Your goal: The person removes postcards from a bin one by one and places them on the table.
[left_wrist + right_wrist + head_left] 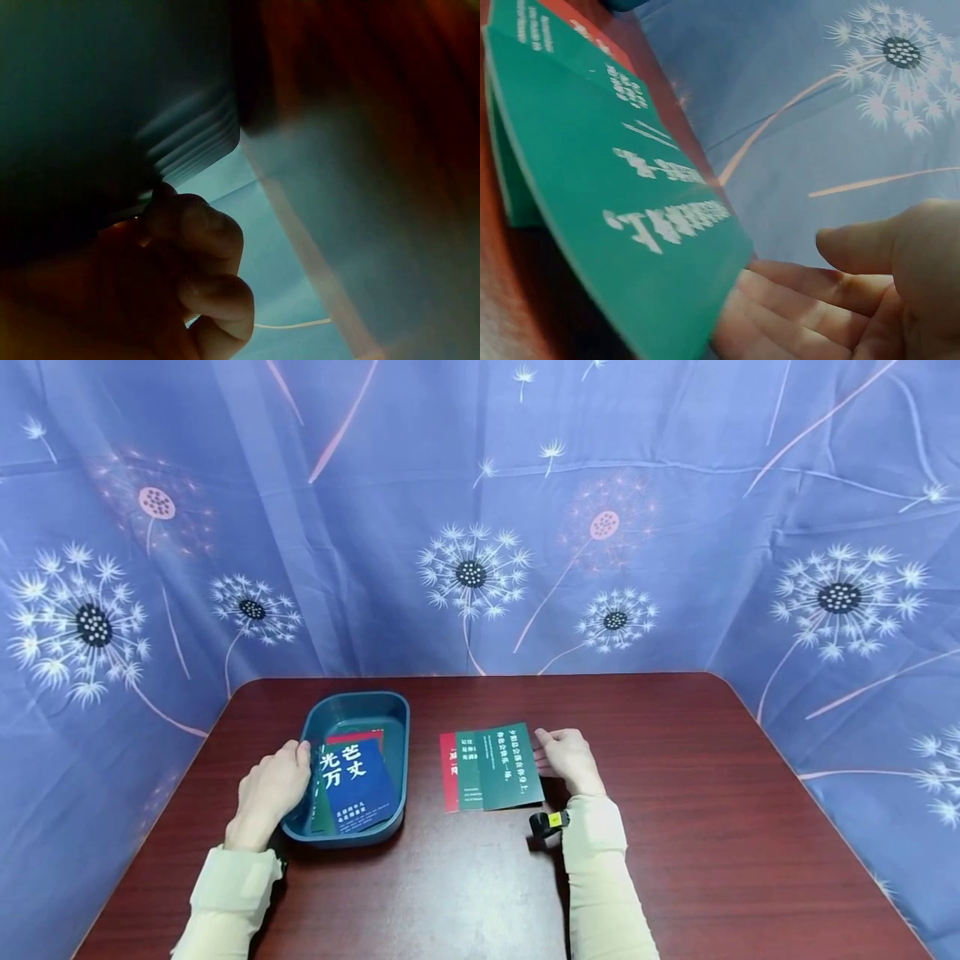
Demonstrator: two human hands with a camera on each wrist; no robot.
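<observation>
My left hand (270, 789) grips the left rim of a dark teal plastic basin (354, 841); in the left wrist view its fingers (217, 240) curl against the ribbed outer side. Inside lie a blue card (371, 797) with white Chinese characters, a red card (375, 737) and a green one (322, 817), partly covered. My right hand (570, 760) is at the right edge of a green card (512, 768). In the right wrist view, straight fingers lie under its tilted edge, the thumb (855, 247) apart from it. Beneath it, another green card (469, 768) overlaps a red card (448, 789).
The cards and basin are on a dark red-brown wooden table (712, 818). Behind and on both sides hangs a blue curtain (375, 527) with dandelion prints. A black strap with a yellow tag (553, 819) is at the right wrist.
</observation>
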